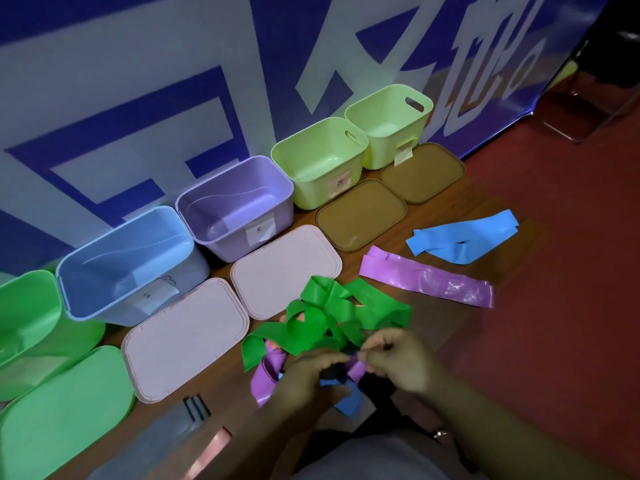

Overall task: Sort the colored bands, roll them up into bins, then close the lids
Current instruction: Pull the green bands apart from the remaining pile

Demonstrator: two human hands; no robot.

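Note:
A tangled pile of bands lies in front of me: green bands (pixel 325 320) on top, a purple band (pixel 265 379) and a blue band (pixel 348 398) beneath. My left hand (pixel 308 375) and my right hand (pixel 398 358) meet over the pile, and both pinch a purple band end (pixel 358 367) between them. A flat purple band (pixel 426 277) and a folded blue band (pixel 464 239) lie apart to the right. Open bins stand along the wall: green (pixel 20 306), blue (pixel 86 271), purple (pixel 194 199) and two light green (pixel 287 150) (pixel 391 95).
Lids lie in front of the bins: a green lid (pixel 62 407), two pale pink lids (pixel 183 337) (pixel 287 268) and two brown lids (pixel 360 213) (pixel 422 171). A blue and white banner stands behind the bins. Red floor spreads to the right, with a chair frame (pixel 581 109) beyond.

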